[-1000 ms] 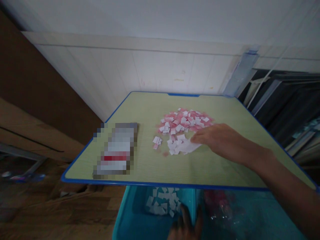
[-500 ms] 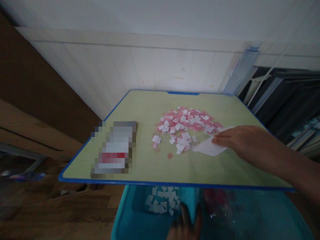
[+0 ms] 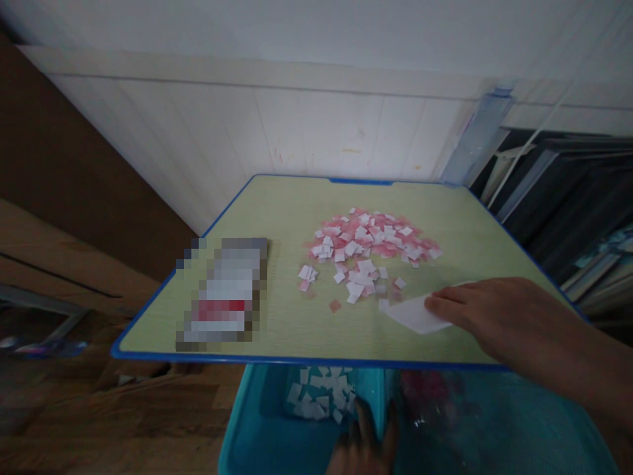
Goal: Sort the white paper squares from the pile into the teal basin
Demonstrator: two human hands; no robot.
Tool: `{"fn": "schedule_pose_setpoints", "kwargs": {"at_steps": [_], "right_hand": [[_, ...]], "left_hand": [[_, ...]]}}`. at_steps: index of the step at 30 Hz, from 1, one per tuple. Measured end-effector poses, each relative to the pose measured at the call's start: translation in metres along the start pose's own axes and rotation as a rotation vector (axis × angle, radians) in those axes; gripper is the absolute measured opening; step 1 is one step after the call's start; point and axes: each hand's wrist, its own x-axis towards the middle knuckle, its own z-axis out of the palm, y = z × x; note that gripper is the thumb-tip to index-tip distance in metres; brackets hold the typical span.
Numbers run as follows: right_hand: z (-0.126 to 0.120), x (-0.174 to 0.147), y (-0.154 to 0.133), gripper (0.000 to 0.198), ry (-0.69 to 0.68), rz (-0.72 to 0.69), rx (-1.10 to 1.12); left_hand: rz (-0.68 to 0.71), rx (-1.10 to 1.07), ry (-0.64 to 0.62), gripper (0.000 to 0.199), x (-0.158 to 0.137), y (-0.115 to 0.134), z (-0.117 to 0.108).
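In my right hand (image 3: 475, 307) is a white piece of paper (image 3: 414, 315), pinched near its right end and held low over the folding table (image 3: 277, 204). To its left, several small white and pink paper squares (image 3: 363, 280) lie in a loose cluster. A larger pile of pink and white squares (image 3: 376, 234) spreads behind them. Below the table's front edge, my left hand (image 3: 360, 448) straddles the rim of a turquoise bin (image 3: 235, 422), thumb on one side and fingers on the other. White paper squares (image 3: 316, 399) lie in that bin, just beyond the fingertips.
A pixelated flat object (image 3: 227, 290) lies on the table's left side. Right of the rim, a red item under clear plastic (image 3: 425, 389) shows dimly. A clear plastic bottle (image 3: 477, 142) stands by the wall, beside dark folders (image 3: 558, 178). Wooden furniture (image 3: 74, 178) stands left.
My right hand has moved toward the table's front edge with the paper, away from the big pile. A few squares now show where the paper was. My left hand stays in place.
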Motion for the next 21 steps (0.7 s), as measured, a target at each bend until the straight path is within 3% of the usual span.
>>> {"fn": "schedule_pose_setpoints", "kwargs": {"at_steps": [7, 14, 18, 21], "right_hand": [[-0.012, -0.004, -0.020, 0.040, 0.106, 0.072, 0.024], [0.000, 0.000, -0.034, 0.040, 0.077, -0.017, -0.102], [-0.001, 0.000, -0.038, 0.040, 0.021, -0.076, 0.024], [-0.010, 0.000, -0.029, 0.042, 0.025, 0.083, 0.163]], "left_hand": [[-0.026, -0.013, -0.047, 0.060, -0.001, 0.002, -0.002], [-0.002, 0.009, -0.025, 0.055, 0.001, -0.001, -0.005], [0.013, 0.016, -0.026, 0.051, 0.001, -0.002, -0.008], [0.013, 0.010, -0.047, 0.052, 0.002, -0.002, -0.009]]}}
